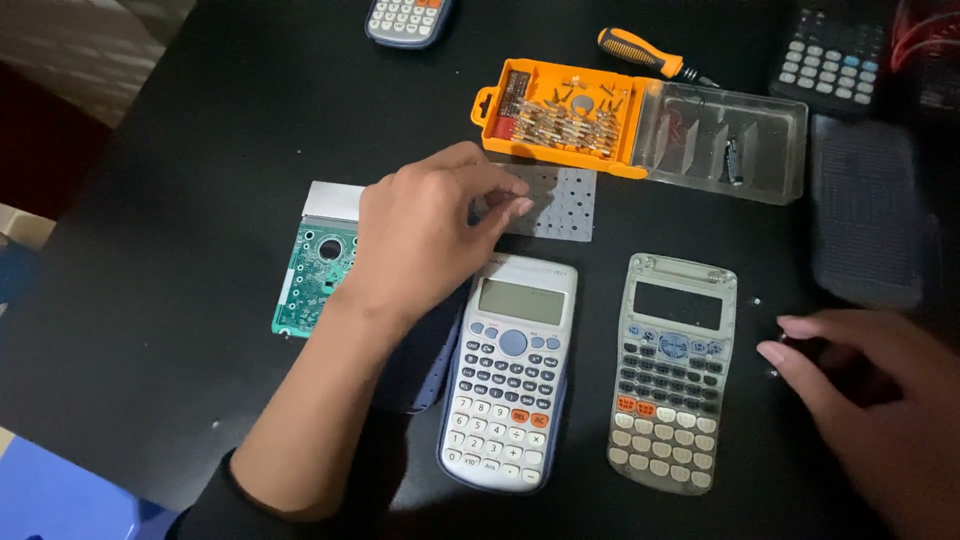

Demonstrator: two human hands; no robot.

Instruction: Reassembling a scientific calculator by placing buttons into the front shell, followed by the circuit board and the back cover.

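Reaching across the matte black table (180, 300), my left hand (425, 235) arches palm-down with fingertips pinched on the edge of a thin grey perforated rubber keypad sheet (560, 203), which lies flat just below the orange plastic screwdriver-bit case (560, 115) and above a silver scientific calculator (510, 370). My right hand (870, 400) rests beside a translucent, hard-plastic calculator faceplate (670, 372), fingers loosely curled and holding nothing. A green circuit board (315, 275) sits left of my wrist, partly hidden by it.
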